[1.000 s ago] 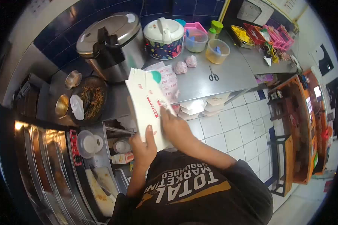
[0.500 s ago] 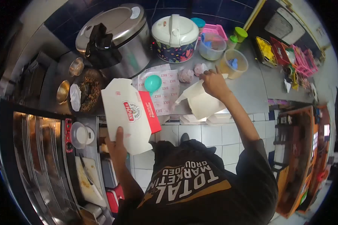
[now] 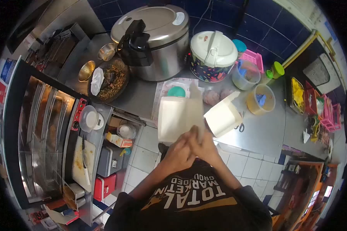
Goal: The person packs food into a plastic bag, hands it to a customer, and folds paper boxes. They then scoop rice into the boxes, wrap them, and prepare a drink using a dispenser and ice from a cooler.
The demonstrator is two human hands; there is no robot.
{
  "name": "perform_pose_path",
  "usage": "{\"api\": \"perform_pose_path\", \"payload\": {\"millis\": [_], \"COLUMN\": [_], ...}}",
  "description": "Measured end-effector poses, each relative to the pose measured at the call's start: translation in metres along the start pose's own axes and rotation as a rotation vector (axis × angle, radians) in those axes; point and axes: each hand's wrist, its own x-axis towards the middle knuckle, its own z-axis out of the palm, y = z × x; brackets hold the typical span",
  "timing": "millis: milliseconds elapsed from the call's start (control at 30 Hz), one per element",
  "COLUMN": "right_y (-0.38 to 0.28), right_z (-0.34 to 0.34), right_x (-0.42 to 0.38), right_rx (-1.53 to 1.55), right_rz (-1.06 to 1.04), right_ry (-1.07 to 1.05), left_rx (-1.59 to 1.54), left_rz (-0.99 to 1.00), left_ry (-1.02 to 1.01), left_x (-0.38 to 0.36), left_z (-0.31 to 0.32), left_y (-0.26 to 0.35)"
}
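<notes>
A flat white cardboard food box (image 3: 177, 117) stands on edge at the front of the steel counter (image 3: 258, 127). My left hand (image 3: 179, 148) and my right hand (image 3: 202, 144) meet at its lower edge and both grip it. A second white box (image 3: 223, 117), folded open, sits on the counter just right of it. Behind the boxes lie printed paper sheets (image 3: 165, 86) with a teal round lid (image 3: 176, 91) on them and two pinkish wrapped lumps (image 3: 216, 96).
A large steel rice cooker (image 3: 154, 38) and a floral-patterned cooker (image 3: 212, 54) stand at the back. A pan of dark food (image 3: 112, 79) sits left. Plastic tubs (image 3: 261, 101) and scissors (image 3: 241, 125) are right. A glass display case (image 3: 38, 127) fills the left.
My right hand left the folded box on the counter and came back to the flat box. My left hand brought that box in front of me, and both hands now hold it.
</notes>
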Motion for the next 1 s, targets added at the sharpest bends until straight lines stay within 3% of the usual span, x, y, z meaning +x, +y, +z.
{"api": "perform_pose_path", "payload": {"millis": [33, 100, 133, 200, 267, 367, 433, 467, 633, 767, 800, 867, 900, 1000], "right_y": [0.009, 0.011, 0.010, -0.008, -0.029, -0.047, -0.048, -0.033, -0.019, -0.003, -0.003, -0.006, -0.008, -0.010], "right_z": [-0.007, -0.020, -0.027, -0.045, -0.052, -0.047, -0.034, -0.027, 0.003, 0.007, 0.007, 0.012, 0.015, 0.020], "right_x": [-0.001, -0.003, 0.001, -0.007, -0.017, -0.016, -0.011, -0.005, 0.022, 0.041, 0.049, 0.066, 0.077, 0.112], "right_rx": [-0.023, -0.180, -0.261, -0.274, -0.267, -0.303, -0.382, -0.401, -0.427, -0.487, -0.515, -0.515, -0.505, -0.521], "right_rz": [0.102, 0.045, 0.004, 0.051, 0.123, 0.229, 0.265, 0.168, 0.212, 0.158, 0.166, 0.130, 0.087, -0.089], "right_ry": [-0.003, 0.093, 0.144, 0.171, 0.207, 0.244, 0.255, 0.290, 0.297, 0.263, 0.228, 0.191, 0.161, 0.088], "left_rx": [-0.045, -0.294, -0.572, -0.266, 0.028, 0.644, 0.601, 0.581, 0.306, 0.340, 0.379, 0.329, 0.396, 0.542], "left_rz": [0.067, 0.090, 0.028, -0.346, -0.428, -0.294, -0.260, -0.237, -0.229, 0.152, 0.305, 0.285, 0.378, 0.398], "left_ry": [-0.028, -0.147, -0.027, 0.335, 0.290, -0.078, -0.125, -0.148, 0.111, 0.351, 0.426, 0.482, 0.489, 0.221], "left_x": [0.003, 0.004, -0.008, 0.020, 0.046, 0.054, 0.049, 0.050, 0.018, 0.045, 0.079, 0.167, 0.212, 0.345], "left_z": [-0.002, -0.021, -0.019, -0.043, -0.035, -0.007, 0.013, 0.017, -0.018, -0.131, -0.168, -0.237, -0.265, -0.314], "left_y": [-0.002, -0.037, -0.086, -0.123, -0.197, -0.243, -0.277, -0.289, -0.308, -0.233, -0.204, -0.149, -0.131, -0.165]}}
